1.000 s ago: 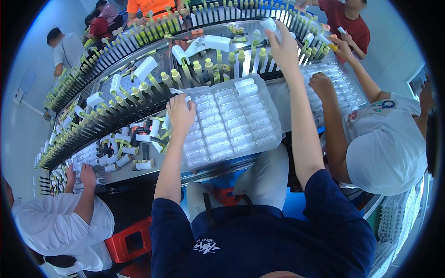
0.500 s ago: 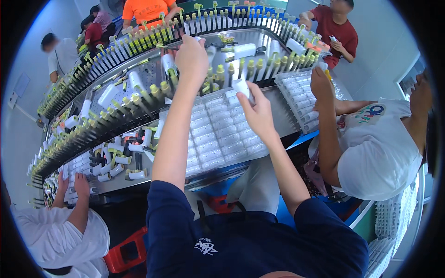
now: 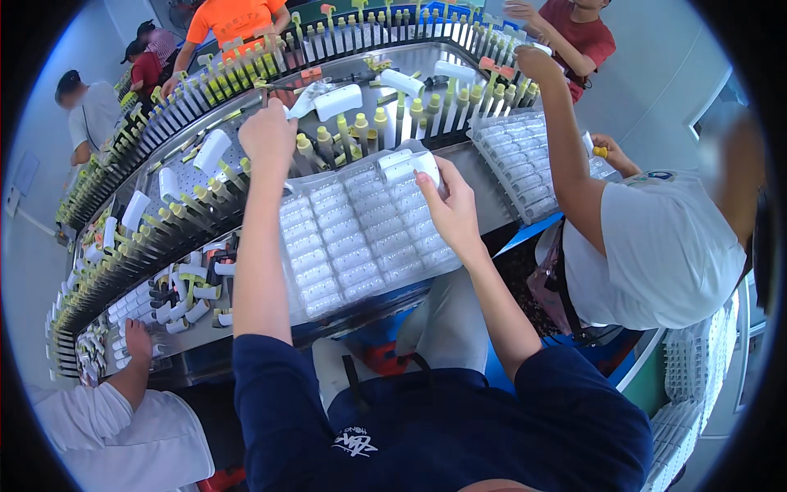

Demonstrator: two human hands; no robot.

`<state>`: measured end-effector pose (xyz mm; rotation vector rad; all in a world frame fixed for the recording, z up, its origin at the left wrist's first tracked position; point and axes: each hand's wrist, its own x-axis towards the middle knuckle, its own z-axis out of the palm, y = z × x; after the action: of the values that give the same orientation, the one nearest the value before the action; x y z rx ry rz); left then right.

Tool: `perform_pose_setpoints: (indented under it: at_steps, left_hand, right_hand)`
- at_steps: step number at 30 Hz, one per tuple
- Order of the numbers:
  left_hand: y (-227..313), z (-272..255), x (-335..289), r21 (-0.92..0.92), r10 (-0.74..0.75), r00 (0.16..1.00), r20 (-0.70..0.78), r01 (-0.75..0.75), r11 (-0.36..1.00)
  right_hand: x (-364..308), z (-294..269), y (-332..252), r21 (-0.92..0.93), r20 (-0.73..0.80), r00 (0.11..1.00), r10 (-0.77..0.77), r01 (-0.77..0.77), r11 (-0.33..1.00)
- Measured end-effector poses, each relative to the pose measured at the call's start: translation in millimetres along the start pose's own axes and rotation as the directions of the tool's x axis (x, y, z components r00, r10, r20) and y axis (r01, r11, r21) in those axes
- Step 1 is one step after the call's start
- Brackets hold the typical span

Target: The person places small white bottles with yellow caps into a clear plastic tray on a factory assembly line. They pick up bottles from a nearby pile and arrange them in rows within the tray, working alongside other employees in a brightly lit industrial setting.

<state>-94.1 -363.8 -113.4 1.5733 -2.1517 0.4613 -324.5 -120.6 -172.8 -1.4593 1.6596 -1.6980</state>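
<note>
A clear plastic blister tray (image 3: 354, 215) with rows of moulded pockets lies in front of me. Over its far right corner, my right hand (image 3: 452, 205) is closed on a white plastic shell (image 3: 427, 167), thumb along its near side. Another white shell (image 3: 398, 166) rests in a pocket just left of it. My left hand (image 3: 269, 135) reaches past the tray's far left corner to the row of upright holders (image 3: 361, 131). Its fingers are curled closed, and a bit of white shows beside them; what they grip is mostly hidden.
Beyond the holders, loose white shells (image 3: 338, 101) lie on a metal conveyor (image 3: 254, 111). White, black and yellow-green parts (image 3: 193, 291) are piled at left. A second tray (image 3: 525, 164) lies at right, beside a co-worker in a white shirt (image 3: 656, 254). Other people sit around the line.
My left hand has moved left and nearer along the holders. My right hand has lowered slightly with the white shell over the tray. Shells on the conveyor have shifted.
</note>
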Motion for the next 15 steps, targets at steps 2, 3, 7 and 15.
perform_pose_setpoints:
  at_steps: [2, 3, 7, 15]
  left_hand:
    - [-16.8, -7.3, 0.6, 0.055, 0.035, 0.998, 0.053, -0.038, 0.998]
    - [-6.9, -22.5, -4.8, 0.023, -0.077, 0.982, 0.17, 0.074, 0.997]
    - [4.1, -16.6, -69.0, 0.046, 0.109, 0.822, -0.559, -0.101, 0.994]
    - [123.0, 43.6, -136.7, -0.605, 0.265, 0.933, -0.244, -0.36, 0.71]
  right_hand:
    - [-0.3, 0.4, -1.8, -0.022, -0.004, 1.0, -0.008, 0.008, 1.0]
    - [3.2, -2.3, -4.7, -0.053, -0.034, 0.999, -0.008, 0.007, 0.999]
    - [47.6, -24.6, -1.3, -0.268, -0.142, 0.945, -0.295, 0.25, 0.93]
    - [220.2, -67.4, 23.5, -0.725, 0.092, 0.896, -0.434, 0.359, 0.587]
